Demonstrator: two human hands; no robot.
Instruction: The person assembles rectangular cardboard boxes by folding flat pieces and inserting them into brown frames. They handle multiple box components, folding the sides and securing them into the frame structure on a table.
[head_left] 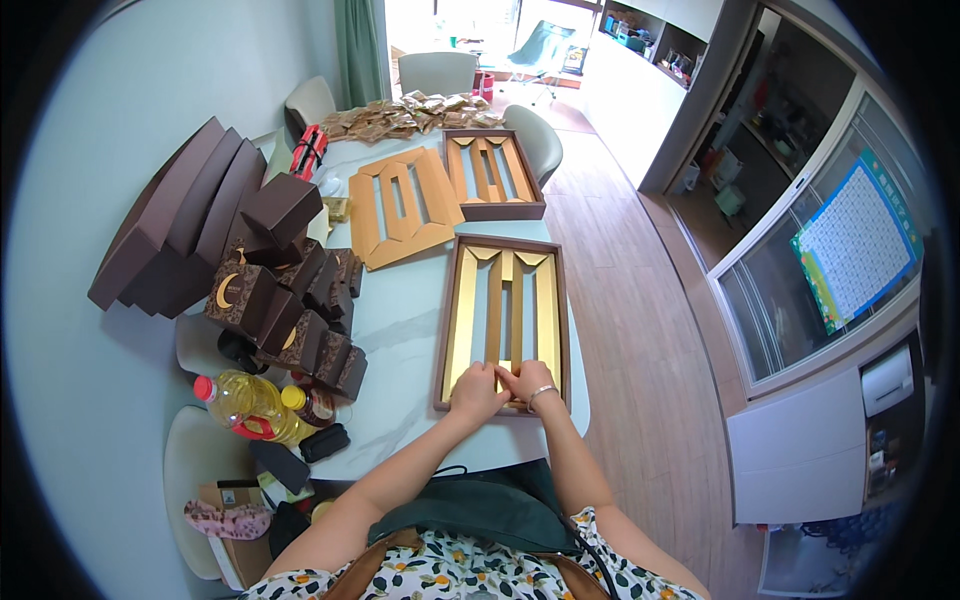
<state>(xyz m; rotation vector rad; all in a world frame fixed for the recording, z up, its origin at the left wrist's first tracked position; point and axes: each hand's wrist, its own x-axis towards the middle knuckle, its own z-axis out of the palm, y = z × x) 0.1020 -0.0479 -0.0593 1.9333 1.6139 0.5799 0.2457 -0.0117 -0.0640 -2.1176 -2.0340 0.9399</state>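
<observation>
Right in front of me on the table lies a shallow brown box frame [564,340]. Inside it sits a gold cardboard insert [462,325] with long slots and folded flaps. At its near end my left hand [479,391] has its fingers closed on the insert's folded edge. My right hand [530,383], a bracelet at its wrist, pinches the same edge close beside the left fingertips. The fingers cover part of the near flap. Farther off lie a flat slotted cardboard insert [371,228] and a second brown box [507,212] with an insert in it.
Small dark brown boxes [283,208] are piled along the table's left side, beside large stacked brown box lids [165,225]. An oil bottle [240,398] stands at the near left. Many small packets [415,115] cover the far end. Chairs [535,142] surround the white table [395,330].
</observation>
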